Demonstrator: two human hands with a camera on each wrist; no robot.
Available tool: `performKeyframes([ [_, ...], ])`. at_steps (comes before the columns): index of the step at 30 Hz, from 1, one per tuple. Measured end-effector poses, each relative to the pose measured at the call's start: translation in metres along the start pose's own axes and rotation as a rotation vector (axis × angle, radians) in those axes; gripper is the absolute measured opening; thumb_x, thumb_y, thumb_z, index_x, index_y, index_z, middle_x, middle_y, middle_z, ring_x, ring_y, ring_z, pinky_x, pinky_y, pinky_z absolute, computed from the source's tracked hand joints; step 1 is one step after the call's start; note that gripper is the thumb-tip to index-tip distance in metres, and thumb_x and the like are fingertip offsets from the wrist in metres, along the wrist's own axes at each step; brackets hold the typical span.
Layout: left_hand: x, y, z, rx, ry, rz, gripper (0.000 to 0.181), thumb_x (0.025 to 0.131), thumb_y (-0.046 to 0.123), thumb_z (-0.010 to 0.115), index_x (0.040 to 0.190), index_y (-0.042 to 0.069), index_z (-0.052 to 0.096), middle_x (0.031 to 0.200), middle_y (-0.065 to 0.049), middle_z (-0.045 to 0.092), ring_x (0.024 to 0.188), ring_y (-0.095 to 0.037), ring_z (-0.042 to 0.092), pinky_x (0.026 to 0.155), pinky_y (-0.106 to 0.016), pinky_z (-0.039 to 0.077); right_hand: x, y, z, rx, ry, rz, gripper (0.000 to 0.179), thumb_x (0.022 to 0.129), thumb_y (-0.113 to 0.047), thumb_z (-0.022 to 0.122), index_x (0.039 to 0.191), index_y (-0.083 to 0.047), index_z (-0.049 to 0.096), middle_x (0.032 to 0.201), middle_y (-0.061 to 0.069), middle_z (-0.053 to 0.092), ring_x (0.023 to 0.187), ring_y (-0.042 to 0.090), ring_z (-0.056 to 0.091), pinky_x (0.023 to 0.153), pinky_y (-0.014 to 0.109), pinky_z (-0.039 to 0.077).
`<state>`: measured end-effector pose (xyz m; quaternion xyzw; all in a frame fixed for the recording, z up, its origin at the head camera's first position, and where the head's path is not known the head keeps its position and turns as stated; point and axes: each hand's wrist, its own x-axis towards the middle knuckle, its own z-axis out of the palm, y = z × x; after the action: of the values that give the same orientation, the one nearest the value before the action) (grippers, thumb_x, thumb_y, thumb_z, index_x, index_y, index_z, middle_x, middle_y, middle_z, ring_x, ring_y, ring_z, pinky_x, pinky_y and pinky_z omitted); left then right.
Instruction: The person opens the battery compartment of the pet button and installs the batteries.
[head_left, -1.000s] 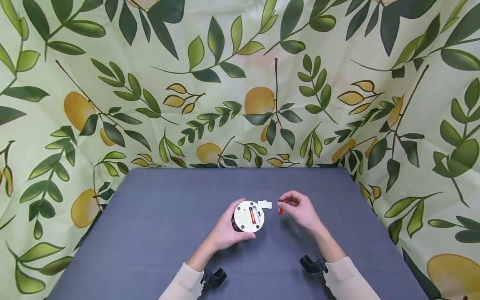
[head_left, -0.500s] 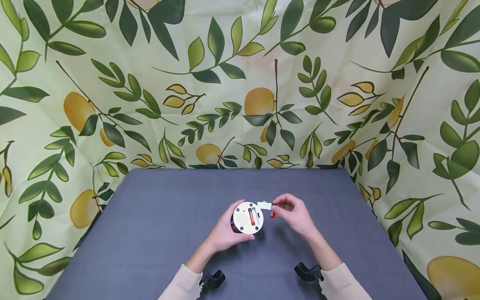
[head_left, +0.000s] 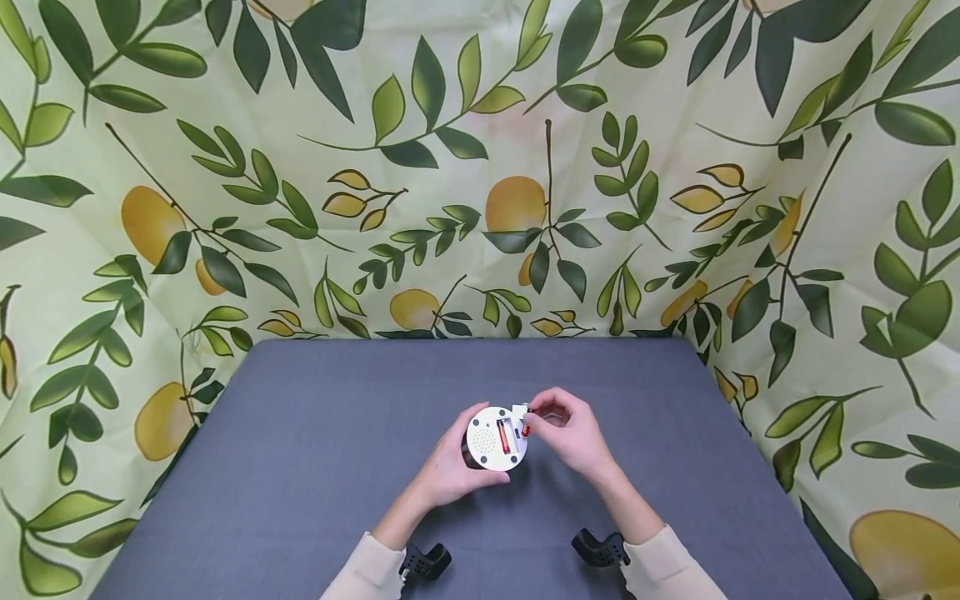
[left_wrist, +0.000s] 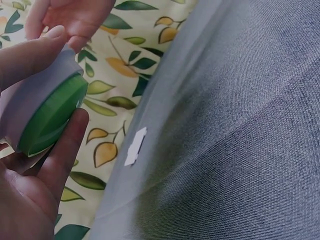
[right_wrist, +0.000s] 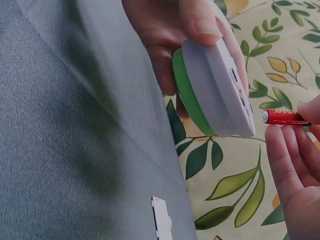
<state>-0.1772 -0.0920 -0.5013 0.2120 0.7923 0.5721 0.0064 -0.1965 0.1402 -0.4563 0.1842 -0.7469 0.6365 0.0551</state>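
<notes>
My left hand (head_left: 450,467) grips a round white device (head_left: 482,447) by its rim, its underside turned up. A green band (left_wrist: 56,116) runs round its other side in the left wrist view. The battery compartment in the underside is uncovered, and a red battery (head_left: 503,437) lies in one slot beside a bare slot. Just right of the device, my right hand (head_left: 576,435) pinches a second red battery (right_wrist: 284,117) between thumb and fingers. The right wrist view shows that battery's flat end facing the device, with a gap between them.
A white battery cover (head_left: 519,410) lies on the grey cloth-covered table (head_left: 337,417), beyond the device and partly hidden by it. A curtain with leaves and fruit (head_left: 450,167) hangs behind the table and at both sides.
My right hand has moved left with its battery, from beyond the cover to close beside the device. My left hand and the device have stayed nearly still.
</notes>
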Motion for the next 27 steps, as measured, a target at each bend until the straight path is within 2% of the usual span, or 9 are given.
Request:
performKeyframes([
  [3,0.000,-0.001,0.000,-0.009,0.003,0.006,0.106,0.069,0.022,0.096,0.154,0.005,0.036,0.136,0.000,0.055,0.120,-0.018,0.054,0.100,-0.030,0.044,0.001,-0.001,0.005,-0.020,0.007,-0.009,0.013,0.088,0.002,0.075,0.099,0.002,0.067,0.097,0.014,0.065,0.083,0.013,0.064,0.071,0.023,0.055],
  [6,0.001,-0.001,0.000,0.001,0.008,0.009,0.105,0.068,0.023,0.096,0.154,0.007,0.037,0.136,0.001,0.056,0.120,-0.017,0.054,0.102,-0.031,0.042,0.001,-0.005,0.010,-0.060,0.027,-0.033,0.013,0.087,0.007,0.074,0.098,0.003,0.068,0.096,0.014,0.066,0.085,0.013,0.063,0.074,0.025,0.056],
  [13,0.002,-0.001,0.001,0.012,0.002,0.009,0.102,0.069,0.025,0.096,0.153,0.017,0.039,0.136,0.002,0.056,0.119,-0.016,0.054,0.100,-0.030,0.043,-0.004,-0.026,0.021,-0.174,0.047,-0.185,0.014,0.082,0.015,0.074,0.091,0.007,0.067,0.090,0.018,0.066,0.084,0.022,0.066,0.075,0.033,0.059],
  [17,0.002,-0.002,0.002,0.013,0.000,0.008,0.102,0.069,0.025,0.096,0.153,0.016,0.039,0.137,0.002,0.056,0.120,-0.016,0.054,0.100,-0.029,0.043,-0.004,-0.011,0.023,-0.222,0.061,-0.276,0.019,0.079,0.016,0.078,0.090,0.003,0.069,0.090,0.013,0.067,0.082,0.026,0.067,0.073,0.034,0.059],
  [21,0.002,-0.001,0.002,0.012,0.003,0.010,0.102,0.069,0.026,0.096,0.153,0.015,0.039,0.137,0.002,0.056,0.120,-0.016,0.054,0.100,-0.030,0.043,-0.003,0.006,0.022,-0.270,0.037,-0.340,0.023,0.079,0.011,0.080,0.092,-0.006,0.071,0.093,0.002,0.068,0.084,0.019,0.067,0.074,0.033,0.059],
  [27,0.002,-0.003,0.001,0.018,0.012,-0.003,0.104,0.069,0.027,0.096,0.154,0.010,0.038,0.138,0.002,0.056,0.123,-0.016,0.053,0.104,-0.032,0.041,-0.005,0.010,0.018,-0.323,-0.027,-0.401,0.024,0.082,0.005,0.081,0.094,-0.014,0.072,0.095,-0.005,0.068,0.082,0.012,0.065,0.073,0.031,0.057],
])
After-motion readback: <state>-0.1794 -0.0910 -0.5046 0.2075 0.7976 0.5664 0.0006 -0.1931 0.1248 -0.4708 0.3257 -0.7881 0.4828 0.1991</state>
